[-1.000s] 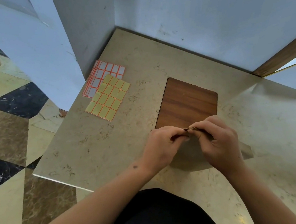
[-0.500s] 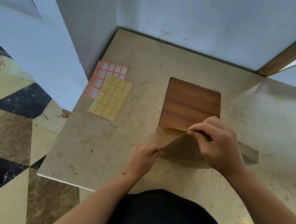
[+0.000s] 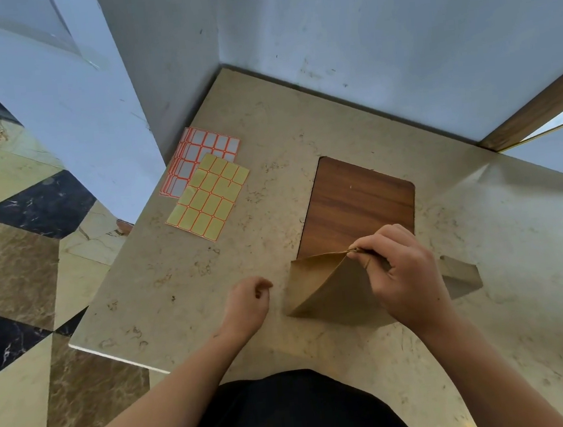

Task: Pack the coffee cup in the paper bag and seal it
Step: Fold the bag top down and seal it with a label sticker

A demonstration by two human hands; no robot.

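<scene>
- We took the place for a home or small shop corner, though we could not tell which.
- The worktop (image 3: 184, 291) was a beige stone slab set into a corner of pale blue painted walls (image 3: 393, 30).
- The floor (image 3: 21, 273) beside it was polished marble in black, brown and cream triangles.
- Sheets of blank stick-on labels (image 3: 209, 196) and a wooden board (image 3: 358, 202) lay on the worktop.
</scene>
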